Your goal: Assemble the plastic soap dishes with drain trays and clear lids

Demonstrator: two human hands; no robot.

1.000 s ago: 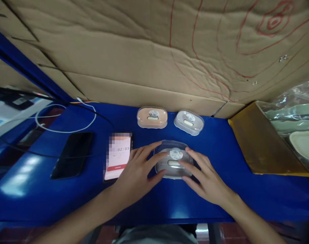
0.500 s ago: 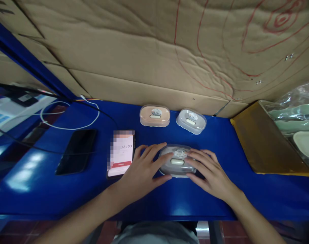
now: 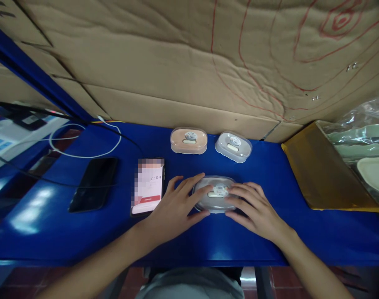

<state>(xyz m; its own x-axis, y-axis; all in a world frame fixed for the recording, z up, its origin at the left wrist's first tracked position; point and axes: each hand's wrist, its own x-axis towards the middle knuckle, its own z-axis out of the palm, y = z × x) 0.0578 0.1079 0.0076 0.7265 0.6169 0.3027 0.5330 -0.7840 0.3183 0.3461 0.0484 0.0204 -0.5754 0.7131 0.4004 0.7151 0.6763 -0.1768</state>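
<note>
Since a second ago the grey lidded soap case has dropped flat onto the blue table; lid was tilted up before. Left hand presses on its left end, right hand on its right end, fingers spread and laid over the lid, not curled round it. Case sits table centre. Peach soap case at 11 o'clock from it, white soap case at 1 o'clock, both well apart. Lit phone just beside left hand at 9 o'clock, dark phone further out
</note>
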